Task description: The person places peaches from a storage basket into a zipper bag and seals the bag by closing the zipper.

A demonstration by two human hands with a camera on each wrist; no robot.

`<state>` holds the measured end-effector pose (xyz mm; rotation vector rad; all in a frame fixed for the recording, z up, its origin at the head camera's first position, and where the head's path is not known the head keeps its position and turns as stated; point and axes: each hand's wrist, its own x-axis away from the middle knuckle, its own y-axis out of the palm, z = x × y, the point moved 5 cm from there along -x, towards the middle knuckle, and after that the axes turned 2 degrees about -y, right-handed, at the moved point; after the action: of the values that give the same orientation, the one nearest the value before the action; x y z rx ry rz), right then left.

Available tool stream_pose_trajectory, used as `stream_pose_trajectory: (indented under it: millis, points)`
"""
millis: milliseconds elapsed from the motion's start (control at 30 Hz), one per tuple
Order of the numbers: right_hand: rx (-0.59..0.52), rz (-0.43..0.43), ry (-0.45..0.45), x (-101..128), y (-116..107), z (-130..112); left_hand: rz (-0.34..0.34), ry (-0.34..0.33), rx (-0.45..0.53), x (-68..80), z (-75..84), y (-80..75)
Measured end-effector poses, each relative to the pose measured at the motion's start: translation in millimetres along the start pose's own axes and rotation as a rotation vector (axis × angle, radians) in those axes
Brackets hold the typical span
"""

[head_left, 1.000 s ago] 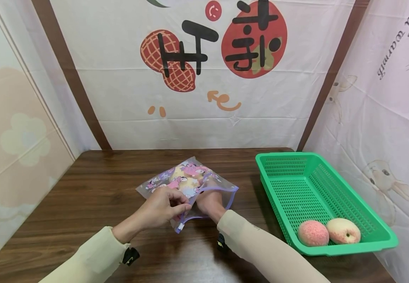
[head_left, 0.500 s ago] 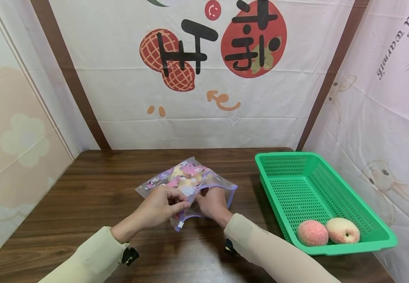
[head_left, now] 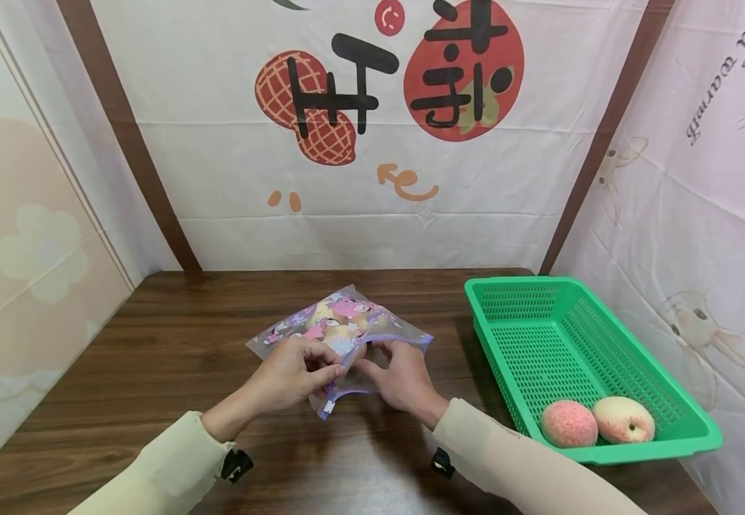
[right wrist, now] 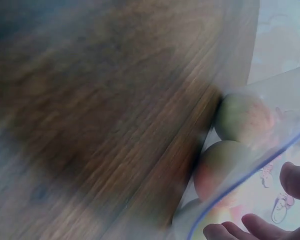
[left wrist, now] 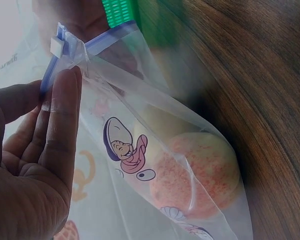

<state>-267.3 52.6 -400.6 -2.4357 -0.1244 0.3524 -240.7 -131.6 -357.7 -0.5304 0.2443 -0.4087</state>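
A clear zip bag with purple edging and pink cartoon prints lies on the table, its mouth toward me. My left hand pinches the near rim of the mouth between thumb and fingers, close to the white slider. My right hand is at the mouth, its fingertips just inside. Thumb and fingers stand apart with nothing between them in the right wrist view. Several peaches sit inside the bag, among them a pink-speckled peach and a greenish-red peach.
To the right stands a green plastic basket. In its near end lie a pink peach and a pale peach. The dark wooden table backs onto a printed white curtain.
My right hand has drawn back out of the bag, toward me and to the right, its fingers now spread. The left hand keeps its pinch on the rim.
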Motion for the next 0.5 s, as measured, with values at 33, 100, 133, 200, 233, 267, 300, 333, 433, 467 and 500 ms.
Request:
stream_pose_trajectory:
  millis: [33,100,133,200,233,267,300,333,433,467,500]
  points:
    - [0.002,-0.008,0.007,2.0,-2.3,0.3,0.000,0.002,0.006,-0.2,0.0,-0.3]
    - [0.004,-0.022,0.016,6.1,-7.2,0.4,0.005,0.005,0.007,-0.7,-0.2,-1.3]
    - [0.008,-0.029,0.016,7.8,-9.7,0.1,0.009,0.004,0.008,-0.8,-0.4,-1.6]
    - [0.015,-0.042,0.017,11.5,-14.4,-0.5,0.015,0.002,0.004,-0.5,-0.7,-2.2]
    - [0.017,-0.049,0.018,13.0,-16.6,-0.8,0.018,0.003,0.006,0.0,-0.8,-2.4]
    - [0.020,-0.054,0.011,14.5,-18.9,-1.2,0.021,0.003,0.006,0.3,-0.6,-2.6]
    - [0.022,-0.061,0.009,15.9,-21.2,-1.5,0.022,0.002,0.010,0.5,-0.6,-2.7]
    - [0.029,-0.066,0.006,17.3,-23.5,-1.5,0.023,0.006,0.013,1.0,0.0,-2.8]
    - [0.041,-0.068,-0.006,21.8,-31.0,-1.6,0.022,0.007,0.022,1.5,0.6,-3.0]
    - [0.045,-0.066,-0.011,23.3,-33.7,-1.8,0.023,0.006,0.026,1.5,0.5,-3.1]
    - [0.046,-0.066,-0.010,24.8,-36.5,-1.9,0.024,-0.001,0.027,1.5,0.2,-3.2]
